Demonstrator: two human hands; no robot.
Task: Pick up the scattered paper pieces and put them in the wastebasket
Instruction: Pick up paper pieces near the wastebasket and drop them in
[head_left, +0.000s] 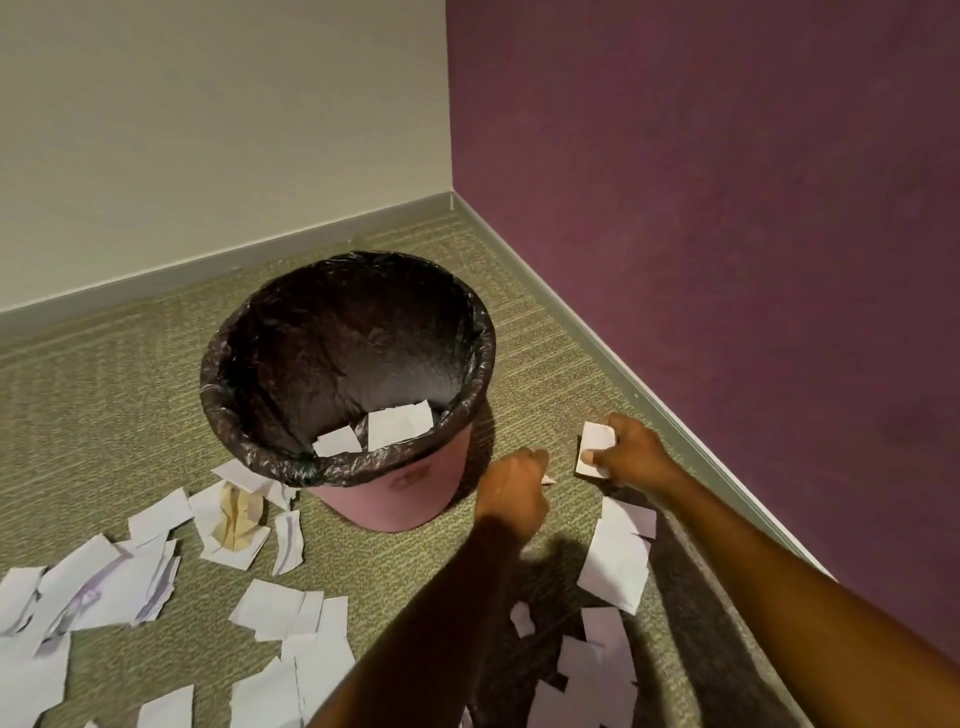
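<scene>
Right hand (631, 454), head view: thumb and fingers clamped on a folded paper piece (596, 448), held at the fingertips, low over the carpet (104, 415). Left hand (514, 488) just beside it, on its left: fingers curled in, back of hand up. Tip of a small scrap (548, 479) poking out at the left hand's fingertips; can't tell whether gripped or just lying there. Clear gap between the two hands, no contact.

Wastebasket (400, 499) just left of the left hand, upright on the carpet: pink wall, black liner (228, 364) folded over the rim. Two white pieces (400, 428) inside, against the near wall.

Large white sheet (615, 561) flat on the carpet on the wrist side of the right hand, beside the right forearm. More torn pieces (587, 670) lower down, between and under both forearms. Main scatter (130, 587) well left of the left hand, overlapping, some with purple print. Crumpled yellowish piece (236, 519) on top of a white one, near the wastebasket's base, on the side away from the hands.

Beyond the hands: room corner, beige wall (208, 130) to the left, purple wall (727, 208) to the right, grey baseboard (571, 312) along both.
</scene>
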